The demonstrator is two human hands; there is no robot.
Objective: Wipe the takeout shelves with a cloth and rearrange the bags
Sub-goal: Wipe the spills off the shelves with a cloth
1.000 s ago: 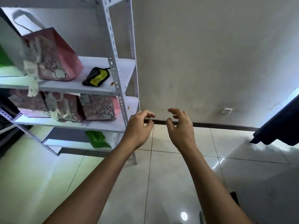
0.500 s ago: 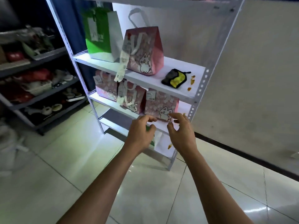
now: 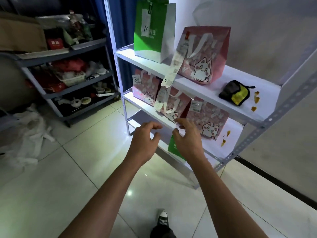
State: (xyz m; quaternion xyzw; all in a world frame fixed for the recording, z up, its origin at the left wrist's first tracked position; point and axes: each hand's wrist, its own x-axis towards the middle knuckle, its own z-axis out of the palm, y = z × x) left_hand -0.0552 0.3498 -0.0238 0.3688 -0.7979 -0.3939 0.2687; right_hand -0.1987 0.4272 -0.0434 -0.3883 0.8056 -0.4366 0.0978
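At the bottom centre of the frame I see one black sneaker with a white toe cap (image 3: 162, 219) on the glossy pale tiled floor (image 3: 51, 186). Both bare forearms reach up from there toward mid-frame. My left hand (image 3: 143, 140) and right hand (image 3: 186, 140) hover side by side in front of the white metal shelf unit (image 3: 202, 86), fingers loosely curled and holding nothing; whether the right fingertips touch the shelf edge, I cannot tell.

Just beyond the hands, the middle shelf carries three pink paper bags printed with a white cartoon cat: the left pink bag (image 3: 145, 86), the middle pink bag (image 3: 173, 103) and the right pink bag (image 3: 208, 121), each with a paper slip. Orange-brown spots (image 3: 225, 137) mark the shelf to their right. Below, part of a small green bag (image 3: 174, 148) shows behind my right hand.

On the upper shelf, right of centre, lies a crumpled black and yellow cloth (image 3: 235, 92), with more orange stains (image 3: 255, 100) beside it. Left of it stands a larger pink cat bag (image 3: 205, 55) with a long receipt hanging down, then a tall green and white paper bag (image 3: 152, 30).

In the upper left, a dark grey rack (image 3: 72, 83) holds cluttered items.
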